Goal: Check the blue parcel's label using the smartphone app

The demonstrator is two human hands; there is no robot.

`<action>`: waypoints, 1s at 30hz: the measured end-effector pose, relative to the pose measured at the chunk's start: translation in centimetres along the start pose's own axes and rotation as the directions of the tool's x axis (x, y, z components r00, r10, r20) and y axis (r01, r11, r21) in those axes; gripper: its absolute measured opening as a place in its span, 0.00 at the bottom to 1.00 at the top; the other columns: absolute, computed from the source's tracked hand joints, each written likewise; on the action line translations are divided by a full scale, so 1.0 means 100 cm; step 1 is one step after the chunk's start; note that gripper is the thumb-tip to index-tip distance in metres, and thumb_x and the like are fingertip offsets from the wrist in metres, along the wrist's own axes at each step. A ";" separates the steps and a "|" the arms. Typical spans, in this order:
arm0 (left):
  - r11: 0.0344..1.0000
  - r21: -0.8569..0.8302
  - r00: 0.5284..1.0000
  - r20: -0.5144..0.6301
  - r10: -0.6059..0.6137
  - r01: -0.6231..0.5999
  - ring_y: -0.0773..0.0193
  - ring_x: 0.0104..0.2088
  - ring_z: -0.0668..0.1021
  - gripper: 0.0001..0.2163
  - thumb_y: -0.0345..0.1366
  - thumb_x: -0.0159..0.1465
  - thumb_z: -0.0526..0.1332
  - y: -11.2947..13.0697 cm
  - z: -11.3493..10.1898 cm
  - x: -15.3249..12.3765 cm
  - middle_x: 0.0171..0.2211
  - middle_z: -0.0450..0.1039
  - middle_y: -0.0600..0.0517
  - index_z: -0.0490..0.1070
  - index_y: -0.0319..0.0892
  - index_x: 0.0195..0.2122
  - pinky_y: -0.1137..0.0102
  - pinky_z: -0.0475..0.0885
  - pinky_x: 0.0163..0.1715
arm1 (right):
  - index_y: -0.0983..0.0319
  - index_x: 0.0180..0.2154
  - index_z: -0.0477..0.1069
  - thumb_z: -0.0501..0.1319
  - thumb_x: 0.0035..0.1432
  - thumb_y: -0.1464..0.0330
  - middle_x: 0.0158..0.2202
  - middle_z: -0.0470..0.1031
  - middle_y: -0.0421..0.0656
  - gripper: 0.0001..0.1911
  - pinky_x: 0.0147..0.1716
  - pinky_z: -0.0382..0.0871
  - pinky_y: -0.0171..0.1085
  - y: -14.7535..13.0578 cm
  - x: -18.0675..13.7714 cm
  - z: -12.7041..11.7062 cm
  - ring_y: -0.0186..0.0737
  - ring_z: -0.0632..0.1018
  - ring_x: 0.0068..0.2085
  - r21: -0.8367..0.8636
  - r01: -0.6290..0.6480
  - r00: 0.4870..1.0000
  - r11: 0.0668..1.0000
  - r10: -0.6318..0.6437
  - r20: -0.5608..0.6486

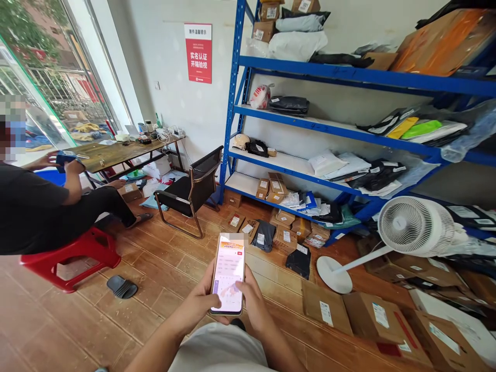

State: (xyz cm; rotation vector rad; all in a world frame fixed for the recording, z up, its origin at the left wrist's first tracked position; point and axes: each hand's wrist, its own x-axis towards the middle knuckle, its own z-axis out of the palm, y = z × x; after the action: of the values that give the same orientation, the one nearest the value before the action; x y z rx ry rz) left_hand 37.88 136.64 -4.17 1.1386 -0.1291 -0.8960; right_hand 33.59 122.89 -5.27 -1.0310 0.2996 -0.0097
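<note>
While both hands grip one phone (pixel 228 274) — left hand (pixel 200 302) and right hand (pixel 256 302) clamped on its edges — a white fan (pixel 414 226) stands near cardboard boxes (pixel 372 315).

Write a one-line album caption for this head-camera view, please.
Both hands, left hand and right hand, hold a lit smartphone above a wooden floor strewn with parcels beside blue shelving.

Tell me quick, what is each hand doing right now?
Left hand: closed around the phone, gripping its left edge.
Right hand: closed on the same phone, gripping its right edge.
</note>
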 end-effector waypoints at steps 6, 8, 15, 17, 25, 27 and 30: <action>0.999 0.038 1.000 0.011 -0.016 0.016 0.56 0.37 0.75 0.48 0.26 0.45 0.54 -0.005 0.000 -0.001 0.50 0.69 0.48 0.34 0.56 0.66 0.69 0.75 0.24 | 0.63 0.33 0.74 0.63 0.48 0.48 0.29 0.78 0.42 0.24 0.32 0.68 0.37 -0.005 0.022 0.003 0.42 0.75 0.32 -0.101 0.082 0.968 0.991 -0.103 -0.229; 0.999 0.036 1.000 0.020 -0.018 0.017 0.58 0.36 0.75 0.48 0.26 0.45 0.54 -0.006 0.001 -0.001 0.51 0.68 0.48 0.35 0.56 0.66 0.69 0.75 0.24 | 0.63 0.31 0.74 0.61 0.48 0.45 0.28 0.77 0.42 0.26 0.29 0.66 0.37 -0.001 0.023 0.003 0.41 0.74 0.29 -0.088 0.066 0.965 0.994 -0.086 -0.248; 0.994 -0.107 0.998 0.067 0.005 0.002 0.55 0.35 0.76 0.48 0.28 0.45 0.54 -0.003 0.000 0.001 0.47 0.70 0.47 0.31 0.56 0.66 0.69 0.75 0.20 | 0.59 0.34 0.72 0.57 0.54 0.46 0.28 0.75 0.40 0.22 0.27 0.66 0.36 0.012 0.006 0.001 0.41 0.73 0.29 -0.179 0.200 0.950 0.963 -0.235 -0.207; 0.992 -0.129 0.998 0.062 0.007 0.002 0.55 0.35 0.76 0.50 0.28 0.44 0.54 0.000 0.002 0.002 0.46 0.70 0.47 0.28 0.54 0.66 0.68 0.75 0.20 | 0.59 0.34 0.73 0.58 0.53 0.47 0.31 0.77 0.42 0.22 0.29 0.67 0.37 0.012 0.003 0.000 0.43 0.74 0.31 -0.200 0.199 0.945 0.959 -0.242 -0.221; 0.991 -0.135 0.999 0.039 0.014 -0.009 0.55 0.33 0.76 0.49 0.28 0.45 0.54 0.006 0.005 0.003 0.47 0.71 0.45 0.28 0.52 0.66 0.68 0.75 0.19 | 0.59 0.54 0.63 0.49 0.64 0.56 0.52 0.72 0.48 0.22 0.45 0.67 0.43 0.019 -0.001 -0.012 0.47 0.73 0.48 -0.372 0.314 0.927 0.873 -0.367 -0.080; 0.991 -0.133 0.999 0.044 0.015 -0.009 0.56 0.33 0.76 0.49 0.28 0.46 0.54 0.006 0.004 0.004 0.49 0.70 0.45 0.28 0.53 0.66 0.67 0.75 0.20 | 0.55 0.61 0.54 0.47 0.65 0.60 0.60 0.63 0.48 0.23 0.53 0.61 0.48 0.017 -0.003 -0.018 0.49 0.67 0.55 -0.516 0.459 0.844 0.723 -0.537 -0.003; 0.992 -0.127 0.999 0.032 0.018 -0.014 0.56 0.33 0.76 0.48 0.28 0.46 0.54 0.006 0.003 0.005 0.50 0.68 0.45 0.28 0.55 0.66 0.67 0.75 0.20 | 0.52 0.62 0.54 0.48 0.64 0.62 0.64 0.54 0.47 0.25 0.58 0.52 0.55 0.009 -0.007 -0.024 0.54 0.60 0.61 -0.697 0.590 0.708 0.408 -0.677 0.203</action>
State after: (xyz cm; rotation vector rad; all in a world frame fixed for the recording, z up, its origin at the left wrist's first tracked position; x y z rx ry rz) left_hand 38.38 136.18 -3.68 1.0036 -0.1068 -0.8966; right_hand 32.24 121.44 -7.05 -1.9217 -0.0402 -0.7211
